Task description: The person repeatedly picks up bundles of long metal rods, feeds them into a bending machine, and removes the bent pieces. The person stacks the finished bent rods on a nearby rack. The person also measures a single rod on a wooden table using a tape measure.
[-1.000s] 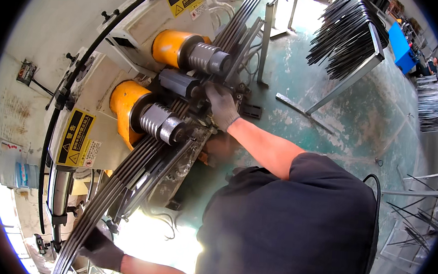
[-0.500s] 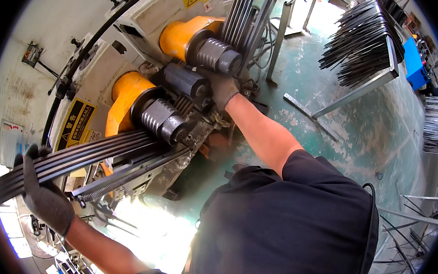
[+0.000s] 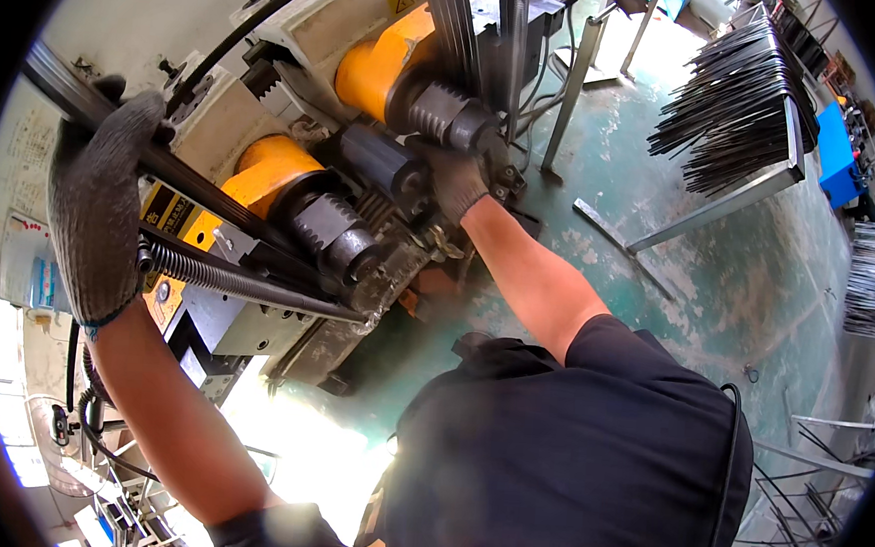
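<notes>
Your gloved left hand (image 3: 96, 207) is clenched around the dark metal bars (image 3: 212, 195), and your right hand (image 3: 455, 179) grips them beside the rollers (image 3: 447, 114).

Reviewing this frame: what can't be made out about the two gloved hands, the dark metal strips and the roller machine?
- Left hand, head view: its grip on the dark metal strips is hidden by the glove's back.
- Right hand: its fingertips vanish among the rollers, so what it touches is unclear.
- Strips' far ends: cut off by the picture's dark rim.
- Machine base: washed out by glare below.
- Rack of rods: too small to count.
</notes>
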Demonstrator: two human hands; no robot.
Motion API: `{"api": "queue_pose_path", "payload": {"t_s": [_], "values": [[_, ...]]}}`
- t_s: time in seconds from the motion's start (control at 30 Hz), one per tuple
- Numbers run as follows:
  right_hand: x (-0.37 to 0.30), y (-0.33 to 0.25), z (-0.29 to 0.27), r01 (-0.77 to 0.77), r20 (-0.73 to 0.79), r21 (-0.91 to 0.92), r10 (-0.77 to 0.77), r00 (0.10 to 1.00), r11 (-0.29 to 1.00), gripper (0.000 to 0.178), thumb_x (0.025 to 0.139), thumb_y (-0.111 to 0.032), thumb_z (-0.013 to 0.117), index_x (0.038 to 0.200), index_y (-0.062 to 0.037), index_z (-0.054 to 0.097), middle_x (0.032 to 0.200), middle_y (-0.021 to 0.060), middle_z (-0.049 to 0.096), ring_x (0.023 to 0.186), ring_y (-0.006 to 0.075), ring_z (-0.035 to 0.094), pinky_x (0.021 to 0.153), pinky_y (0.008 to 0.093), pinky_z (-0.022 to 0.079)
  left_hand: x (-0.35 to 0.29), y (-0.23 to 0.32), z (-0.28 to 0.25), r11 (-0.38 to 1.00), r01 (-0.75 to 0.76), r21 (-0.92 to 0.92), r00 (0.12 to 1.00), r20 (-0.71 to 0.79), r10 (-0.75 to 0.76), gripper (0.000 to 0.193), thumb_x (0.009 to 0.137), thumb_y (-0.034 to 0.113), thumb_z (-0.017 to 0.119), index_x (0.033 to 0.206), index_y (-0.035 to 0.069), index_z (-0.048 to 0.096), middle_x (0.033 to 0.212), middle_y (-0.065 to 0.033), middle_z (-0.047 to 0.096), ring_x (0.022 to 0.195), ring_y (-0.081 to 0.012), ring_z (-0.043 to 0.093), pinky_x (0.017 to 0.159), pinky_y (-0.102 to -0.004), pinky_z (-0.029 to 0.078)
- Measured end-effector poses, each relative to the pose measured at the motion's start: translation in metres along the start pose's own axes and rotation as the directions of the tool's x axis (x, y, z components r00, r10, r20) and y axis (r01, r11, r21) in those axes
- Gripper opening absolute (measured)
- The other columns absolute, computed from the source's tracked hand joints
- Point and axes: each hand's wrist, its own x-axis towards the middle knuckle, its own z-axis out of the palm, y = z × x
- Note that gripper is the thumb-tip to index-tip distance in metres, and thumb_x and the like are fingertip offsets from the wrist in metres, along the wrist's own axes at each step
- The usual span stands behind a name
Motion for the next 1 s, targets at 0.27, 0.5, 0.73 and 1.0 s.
{"api": "queue_pose_path", "payload": {"t_s": [0.27, 0.5, 0.73, 1.0], "values": [[-0.013, -0.012, 0.009, -0.017, -0.012, 0.015, 0.018, 1.000, 1.000, 0.030, 0.088, -0.019, 0.084, 0.112, -0.0039, 0.072, 0.087, 0.0084, 0.072, 0.056, 0.0161, 0.066, 0.049, 0.0299, 0.055, -0.003, -0.004, 0.000, 0.987, 0.036, -0.157, 0.998, -0.038, -0.042, 0.050, 0.091, 0.036, 0.081, 0.126, 0.003, 0.071, 0.104, -0.0131, 0.077, 0.104, -0.0216, 0.073, 0.103, -0.0380, 0.051], [-0.009, -0.004, 0.007, 0.000, -0.030, 0.014, 0.000, 1.000, 1.000, 0.027, 0.089, -0.019, 0.082, 0.112, -0.0060, 0.073, 0.084, 0.0079, 0.072, 0.050, 0.0187, 0.065, 0.045, 0.0323, 0.053, -0.004, 0.002, -0.001, 0.997, 0.031, -0.071, 0.999, -0.036, -0.034, 0.052, 0.091, 0.041, 0.080, 0.126, 0.002, 0.071, 0.106, -0.0134, 0.077, 0.104, -0.0216, 0.074, 0.101, -0.0379, 0.053], [-0.009, -0.006, 0.011, -0.036, -0.034, 0.049, 0.037, 0.999, 0.998, 0.025, 0.090, -0.018, 0.081, 0.111, -0.0063, 0.072, 0.082, 0.0079, 0.072, 0.050, 0.0180, 0.065, 0.043, 0.0327, 0.050, -0.003, -0.015, -0.008, 0.980, -0.200, 0.008, 0.980, 0.001, 0.200, 0.043, 0.098, 0.037, 0.073, 0.124, 0.002, 0.073, 0.107, -0.0137, 0.078, 0.105, -0.0213, 0.075, 0.096, -0.0367, 0.056], [-0.004, 0.002, 0.009, 0.016, -0.047, 0.043, -0.014, 0.999, 0.999, 0.025, 0.090, -0.017, 0.081, 0.109, -0.0056, 0.072, 0.081, 0.0091, 0.073, 0.048, 0.0188, 0.064, 0.042, 0.0322, 0.051, 0.000, -0.001, -0.007, 0.996, -0.088, 0.030, 0.996, -0.004, 0.088, 0.043, 0.100, 0.038, 0.071, 0.125, 0.003, 0.073, 0.107, -0.0133, 0.078, 0.105, -0.0214, 0.075, 0.093, -0.0354, 0.058]]}}
